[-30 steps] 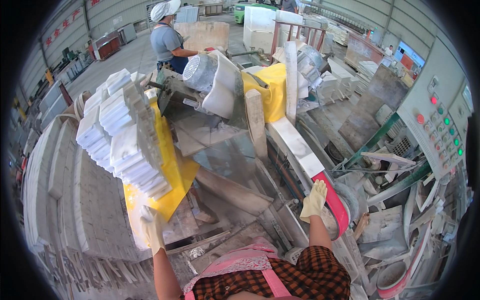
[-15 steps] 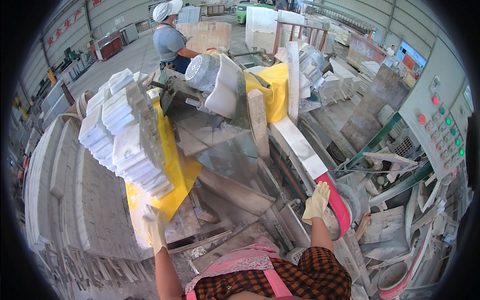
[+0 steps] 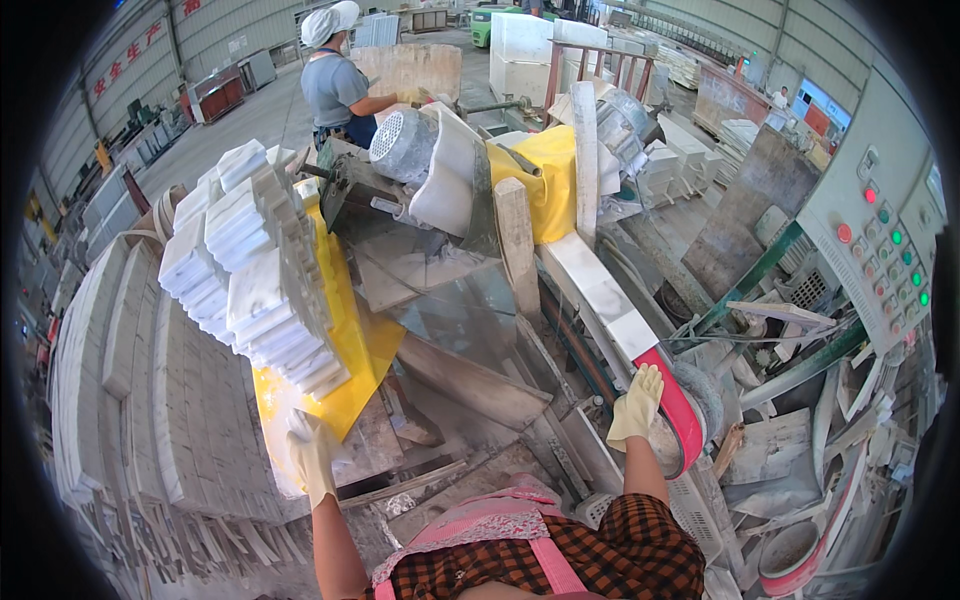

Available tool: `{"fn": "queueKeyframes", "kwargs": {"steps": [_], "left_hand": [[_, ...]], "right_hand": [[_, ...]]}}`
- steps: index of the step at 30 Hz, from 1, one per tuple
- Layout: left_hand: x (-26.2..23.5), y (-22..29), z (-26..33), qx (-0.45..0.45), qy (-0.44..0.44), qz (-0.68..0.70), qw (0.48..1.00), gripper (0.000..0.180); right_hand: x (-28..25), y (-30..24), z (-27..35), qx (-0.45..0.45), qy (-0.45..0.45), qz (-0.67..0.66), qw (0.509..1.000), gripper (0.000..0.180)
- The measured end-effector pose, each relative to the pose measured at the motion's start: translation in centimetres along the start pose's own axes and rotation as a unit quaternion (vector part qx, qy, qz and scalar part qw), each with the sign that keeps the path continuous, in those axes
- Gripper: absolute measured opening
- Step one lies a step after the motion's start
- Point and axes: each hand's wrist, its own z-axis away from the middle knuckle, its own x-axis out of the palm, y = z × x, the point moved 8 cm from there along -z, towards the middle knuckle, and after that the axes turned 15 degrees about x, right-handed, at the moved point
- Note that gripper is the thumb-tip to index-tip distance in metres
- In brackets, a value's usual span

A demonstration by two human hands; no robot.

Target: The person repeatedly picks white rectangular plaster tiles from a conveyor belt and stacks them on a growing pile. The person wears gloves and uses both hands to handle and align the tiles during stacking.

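Note:
My left hand (image 3: 313, 462), in a cream rubber glove, lies on the near end of a yellow sheet (image 3: 362, 385). Its fingers look stretched out and whitened, with nothing visible in them. Just beyond it stands a stack of white marble tiles (image 3: 272, 295), resting on that sheet. My right hand (image 3: 636, 408), gloved the same way, is open at the left edge of a red conveyor belt (image 3: 678, 415), fingers pointing up the belt. Ahead of those fingertips, white tiles (image 3: 630, 332) sit end to end on the belt, leading toward a yellow cover (image 3: 545, 185).
Long stone slabs (image 3: 195, 400) are stacked at left. A motor (image 3: 405, 145) sits beyond the tile stack. At right are a control panel (image 3: 880, 235) with lit buttons and broken stone pieces (image 3: 768, 450). A co-worker (image 3: 338, 85) in a white cap stands at the back.
Both my hands stay almost where they were. The co-worker at the back has shifted slightly to the left.

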Motion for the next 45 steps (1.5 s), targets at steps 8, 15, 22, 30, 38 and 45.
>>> {"fn": "queueKeyframes", "kwargs": {"steps": [8, 15, 22, 30, 38, 45], "left_hand": [[-0.6, 0.8, 0.3, 0.002, 0.013, -0.039, 0.999, 0.062], [-0.4, 0.6, 0.2, -0.015, -0.009, -0.031, 0.999, 0.063], [-0.2, 0.0, 0.0, -0.008, -0.003, -0.046, 0.999, 0.064], [0.1, -0.4, -0.1, -0.011, -0.018, -0.034, 0.999, 0.066], [0.0, -0.4, -0.2, -0.008, -0.008, -0.034, 0.999, 0.067], [0.2, -0.4, -0.1, -0.018, -0.022, -0.021, 0.999, 0.066]], "right_hand": [[-0.2, 0.5, 0.0, 0.010, -0.001, -0.008, 1.000, 0.082], [-1.8, 0.2, 1.0, 0.013, -0.001, -0.029, 0.999, 0.081], [-2.4, 0.2, 1.4, 0.015, 0.000, -0.035, 0.999, 0.081], [-2.9, 0.5, 2.0, 0.012, 0.019, -0.054, 0.998, 0.080], [-3.7, 0.5, 2.7, 0.018, 0.025, -0.072, 0.997, 0.076], [-3.8, 0.8, 2.9, 0.022, 0.024, -0.071, 0.997, 0.072]]}}
